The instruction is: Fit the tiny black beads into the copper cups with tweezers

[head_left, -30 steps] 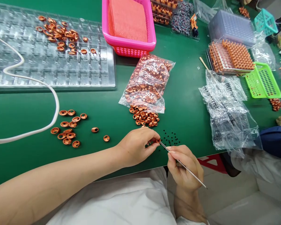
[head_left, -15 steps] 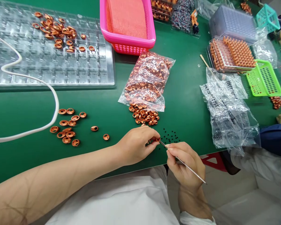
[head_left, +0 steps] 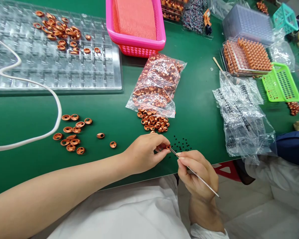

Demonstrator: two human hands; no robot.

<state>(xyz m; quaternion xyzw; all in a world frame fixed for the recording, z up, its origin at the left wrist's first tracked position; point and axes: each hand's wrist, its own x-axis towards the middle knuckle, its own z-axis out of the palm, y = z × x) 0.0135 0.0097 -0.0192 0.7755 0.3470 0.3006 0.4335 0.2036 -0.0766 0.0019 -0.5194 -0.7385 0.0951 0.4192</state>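
Note:
Between the thumb and fingers of my left hand (head_left: 147,153) is a small copper-coloured ring-like part (head_left: 168,146), mostly covered by the fingertips. My right hand (head_left: 198,172) grips a thin metal rod-shaped tool (head_left: 203,181) like a pen, its tip at the copper part. Tiny black pieces (head_left: 181,144) lie scattered on the green table just beyond the tool. Behind my left hand is a pile of copper-coloured parts (head_left: 154,122), spilling from the mouth of a clear plastic bag (head_left: 159,81) full of them. More loose copper parts (head_left: 71,139) lie left of my forearm.
A clear moulded tray (head_left: 97,73) with copper parts on it fills the back left, and a white cable (head_left: 40,84) crosses it. A pink basket (head_left: 139,43) stands behind the bag. At right are plastic bags (head_left: 246,119), a green basket (head_left: 285,84) and stacked trays (head_left: 254,58).
Both hands stay almost in place, with the tool tip still at the copper part. The tool's rear end has dipped very slightly.

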